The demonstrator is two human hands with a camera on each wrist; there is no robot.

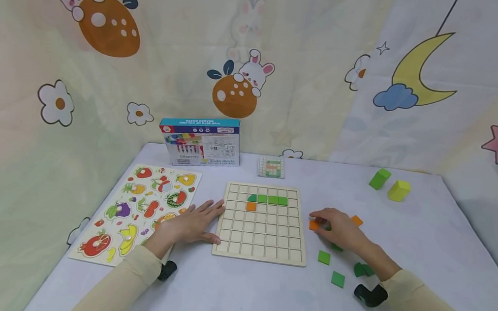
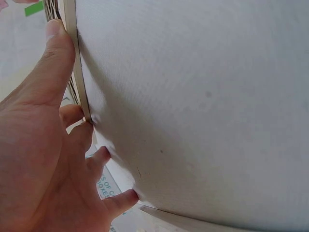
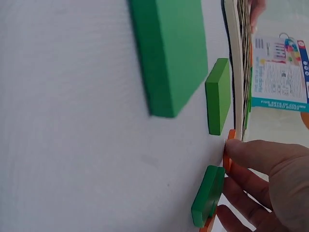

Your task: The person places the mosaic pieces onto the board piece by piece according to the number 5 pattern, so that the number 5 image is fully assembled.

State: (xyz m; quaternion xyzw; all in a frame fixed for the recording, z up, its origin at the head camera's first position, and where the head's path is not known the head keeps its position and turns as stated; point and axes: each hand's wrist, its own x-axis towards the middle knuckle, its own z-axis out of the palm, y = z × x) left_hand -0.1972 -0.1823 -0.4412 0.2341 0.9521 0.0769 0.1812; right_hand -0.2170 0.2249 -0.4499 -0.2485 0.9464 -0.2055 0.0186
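A wooden grid board (image 1: 263, 250) lies in the middle of the table. In its upper rows sit a rounded dark green tile (image 1: 252, 198), a row of green square tiles (image 1: 272, 200) and an orange square (image 1: 251, 206). My left hand (image 1: 196, 222) is spread at the board's left side, its thumb and fingertips at the edge. To the right of the board, my right hand (image 1: 343, 230) pinches an orange tile (image 3: 227, 162) between thumb and fingers. Around that hand lie another orange tile (image 1: 357, 220), green squares (image 1: 324, 257) and dark green pieces (image 1: 363, 270).
A fruit puzzle board (image 1: 110, 212) lies left, partly under the left forearm. Behind stand a cardboard box (image 1: 203, 146) and a small pattern card (image 1: 271, 168). A green block (image 1: 380, 179) and a yellow-green block (image 1: 399, 191) are at the back right.
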